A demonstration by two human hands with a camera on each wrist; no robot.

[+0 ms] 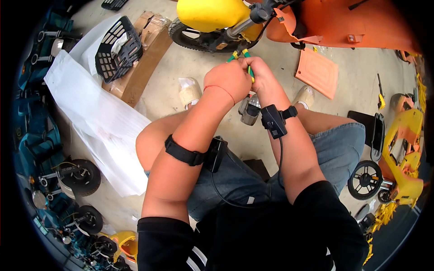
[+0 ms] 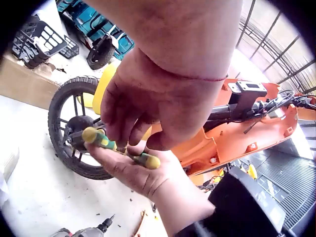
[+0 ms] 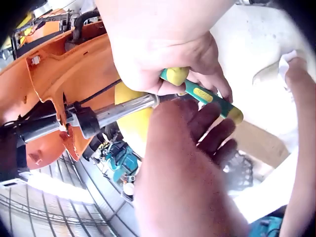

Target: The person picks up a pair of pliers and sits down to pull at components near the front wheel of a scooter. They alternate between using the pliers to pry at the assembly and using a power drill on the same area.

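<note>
My right hand (image 1: 263,82) holds pliers (image 1: 250,72) with green and yellow handles. The handles are spread wide, their yellow ends sticking out past the palm in the left wrist view. Right over the middle of the tool come the curled fingers of my left hand (image 1: 228,77), which has a red string round its wrist. Those fingers cover the head of the pliers, and I cannot tell what they pinch. In the right wrist view the left hand (image 3: 180,158) is below, its fingertips close to the long green handle (image 3: 210,98).
Ahead stands a two-wheeler with a black front wheel (image 2: 74,126), yellow fender (image 1: 210,13) and orange body (image 1: 339,22). A power tool (image 1: 249,110) lies between the feet. A black plastic basket (image 1: 118,49) sits on a cardboard box (image 1: 147,63), and an orange panel (image 1: 318,72) lies on the right.
</note>
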